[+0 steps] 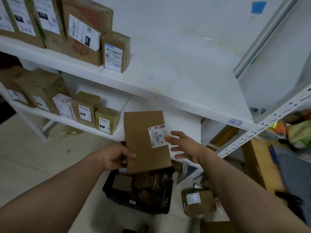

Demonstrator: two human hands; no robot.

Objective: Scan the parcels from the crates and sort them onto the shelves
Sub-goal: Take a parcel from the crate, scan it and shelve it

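My left hand grips the lower left edge of a brown cardboard parcel with a white barcode label on its right side. It is held upright in front of the lower shelf. My right hand is spread open at the parcel's right edge, fingertips at the label. Below them a black crate on the floor holds several small brown parcels. The white upper shelf carries labelled boxes at its left end, and the lower shelf has a row of parcels too.
A labelled brown box lies on the floor right of the crate. The shelf's perforated metal upright runs diagonally at right, with clutter and a wooden surface beyond it. A tag reading 4- marks the upper shelf's edge.
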